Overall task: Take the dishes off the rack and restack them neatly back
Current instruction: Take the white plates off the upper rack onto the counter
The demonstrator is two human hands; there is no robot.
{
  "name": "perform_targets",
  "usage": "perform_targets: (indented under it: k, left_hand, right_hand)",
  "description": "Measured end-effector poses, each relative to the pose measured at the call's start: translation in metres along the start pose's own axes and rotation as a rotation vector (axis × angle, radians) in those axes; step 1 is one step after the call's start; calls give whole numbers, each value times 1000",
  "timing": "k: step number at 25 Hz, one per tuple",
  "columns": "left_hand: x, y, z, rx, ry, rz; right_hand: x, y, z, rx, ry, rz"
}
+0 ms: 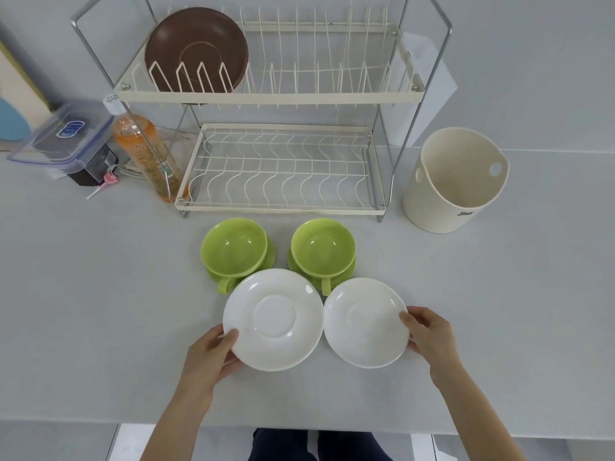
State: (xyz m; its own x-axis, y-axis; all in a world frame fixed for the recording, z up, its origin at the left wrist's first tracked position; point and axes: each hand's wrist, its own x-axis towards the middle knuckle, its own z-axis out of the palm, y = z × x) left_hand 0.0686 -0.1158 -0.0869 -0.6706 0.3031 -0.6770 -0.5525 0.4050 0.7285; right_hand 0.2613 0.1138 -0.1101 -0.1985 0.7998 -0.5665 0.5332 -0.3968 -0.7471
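Two white saucers lie side by side on the grey counter near me. My left hand (213, 352) grips the left edge of the larger left saucer (273, 319), thumb on its rim. My right hand (427, 331) holds the right edge of the right saucer (365, 322). Behind them stand two green cups on green saucers, the left cup (234, 247) and the right cup (322, 246), handles pointing toward me. A two-tier white wire dish rack (283, 94) stands at the back. A brown bowl (196, 49) leans in its upper tier at the left. The lower tier holds nothing.
A cream utensil holder (456, 181) stands right of the rack. Left of the rack are an orange bottle (146, 154) and a clear lidded container (65, 138) on a dark box. The counter's front edge runs just below my forearms.
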Motion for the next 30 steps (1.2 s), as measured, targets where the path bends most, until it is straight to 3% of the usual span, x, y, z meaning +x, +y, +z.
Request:
perform_targets:
  k: [10,12,15,17,23,30]
  left_hand:
    - [5,6,2,215,118,80]
    - [7,10,-1,376,167,137]
    - [1,24,-1,796,205,218]
    - [-4,35,2,913,228,273]
    - [-18,87,5,890,259,513]
    - [-32,187,0,865,394,923]
  right_hand:
    - [-7,-7,1,-471,51,-199]
    - [-9,-14,2,-507,50,-250]
    - [-12,-33,5,-580,-16,-372]
    - [-16,-51,10,-637,-86,-475]
    - [-28,-114,29,-796,-235,-748]
    - [-60,-208,56,-788,-318,-1038]
